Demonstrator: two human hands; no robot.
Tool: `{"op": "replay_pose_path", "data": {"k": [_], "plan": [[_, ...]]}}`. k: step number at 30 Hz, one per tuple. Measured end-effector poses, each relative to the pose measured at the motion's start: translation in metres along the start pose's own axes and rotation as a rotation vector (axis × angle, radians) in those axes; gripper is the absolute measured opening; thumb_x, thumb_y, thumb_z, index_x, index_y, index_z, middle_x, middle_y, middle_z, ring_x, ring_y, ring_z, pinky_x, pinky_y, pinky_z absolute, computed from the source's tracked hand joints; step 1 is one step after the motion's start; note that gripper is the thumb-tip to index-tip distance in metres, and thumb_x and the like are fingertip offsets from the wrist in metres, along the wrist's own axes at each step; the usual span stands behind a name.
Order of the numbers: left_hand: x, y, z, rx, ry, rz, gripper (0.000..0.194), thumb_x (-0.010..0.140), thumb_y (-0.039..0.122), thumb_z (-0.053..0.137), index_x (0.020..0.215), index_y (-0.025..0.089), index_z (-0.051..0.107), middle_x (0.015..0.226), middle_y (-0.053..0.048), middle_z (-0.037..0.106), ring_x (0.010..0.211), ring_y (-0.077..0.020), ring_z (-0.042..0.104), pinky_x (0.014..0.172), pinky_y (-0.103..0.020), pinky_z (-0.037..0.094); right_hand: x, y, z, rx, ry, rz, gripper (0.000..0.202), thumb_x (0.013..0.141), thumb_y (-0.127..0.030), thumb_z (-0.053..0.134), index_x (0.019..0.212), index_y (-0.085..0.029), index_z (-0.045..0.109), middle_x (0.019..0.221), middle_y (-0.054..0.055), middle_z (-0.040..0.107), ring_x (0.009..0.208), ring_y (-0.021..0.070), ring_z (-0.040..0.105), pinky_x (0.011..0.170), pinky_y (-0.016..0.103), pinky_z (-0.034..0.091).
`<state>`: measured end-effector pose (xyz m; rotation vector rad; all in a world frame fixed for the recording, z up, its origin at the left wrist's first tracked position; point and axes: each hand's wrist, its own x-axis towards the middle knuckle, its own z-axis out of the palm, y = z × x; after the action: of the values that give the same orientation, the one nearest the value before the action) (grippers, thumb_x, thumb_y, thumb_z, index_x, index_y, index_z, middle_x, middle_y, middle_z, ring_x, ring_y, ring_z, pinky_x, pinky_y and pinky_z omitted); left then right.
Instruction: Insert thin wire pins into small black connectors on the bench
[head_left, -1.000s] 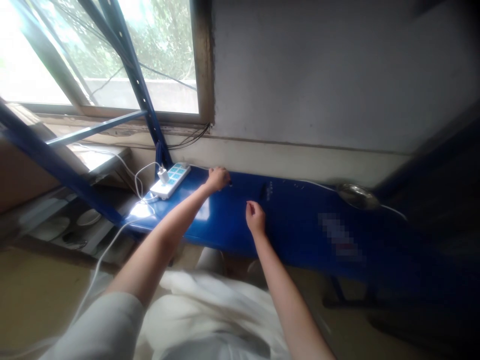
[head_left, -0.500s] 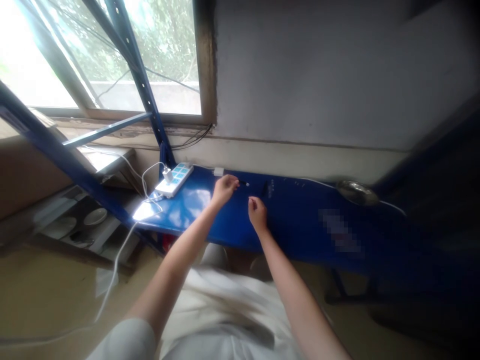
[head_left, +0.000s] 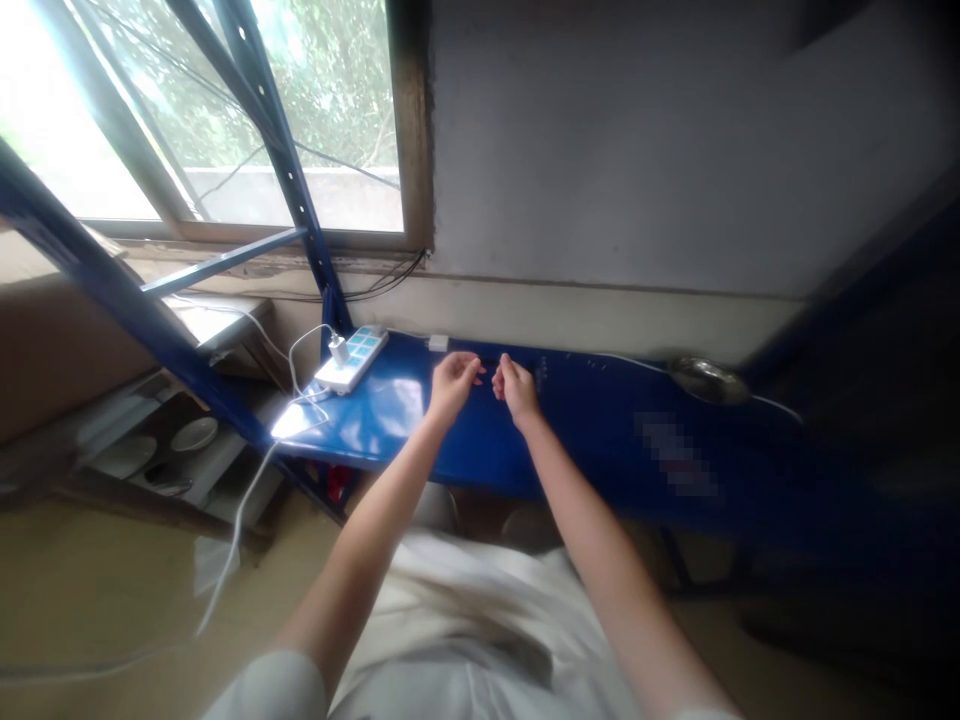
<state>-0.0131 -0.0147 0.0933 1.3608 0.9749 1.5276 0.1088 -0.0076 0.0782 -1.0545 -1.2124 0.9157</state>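
Note:
Over the blue table, my left hand is closed in a pinch on a thin dark object that spans the short gap to my other hand. My right hand is closed too, its thumb and forefinger pressed together at the object's other end. What its fingertips grip is too small to make out. Just right of my right hand lie several tiny pieces on the table.
A white power strip with a white plug lies at the table's left end. A white adapter sits at the back edge. A shiny metal lamp-like object stands back right. A blue metal post rises at left.
My right hand has moved up and forward to the dark object, close to my left hand. My left hand has barely moved and keeps its pinch.

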Motion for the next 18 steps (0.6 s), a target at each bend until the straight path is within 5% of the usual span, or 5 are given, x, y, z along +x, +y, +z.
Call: {"op": "replay_pose_path", "data": {"k": [10,18], "plan": [[-0.005,0.011,0.001,-0.012,-0.093,0.072,0.037,0.074,0.041,0.063,0.097,0.015,0.053,0.078,-0.004,0.064,0.053,-0.0085,0.059,0.055,-0.023,0.047,-0.004,-0.033,0.006,0.106,0.051,-0.006,0.042,0.078,-0.054,0.048,0.055,-0.022,0.035,0.043,-0.008,0.030,0.037,0.0057,0.031,0.037,0.019,0.028],[-0.002,0.019,0.005,-0.038,-0.153,0.119,0.034,0.075,0.044,0.060,0.090,0.016,0.050,0.068,-0.001,0.061,0.048,-0.0075,0.056,0.050,-0.020,0.044,-0.009,-0.031,0.003,0.045,0.121,-0.138,0.044,0.080,-0.056,0.043,0.055,-0.021,0.033,0.048,-0.006,0.034,0.043,0.0068,0.034,0.042,0.020,0.030]]}}
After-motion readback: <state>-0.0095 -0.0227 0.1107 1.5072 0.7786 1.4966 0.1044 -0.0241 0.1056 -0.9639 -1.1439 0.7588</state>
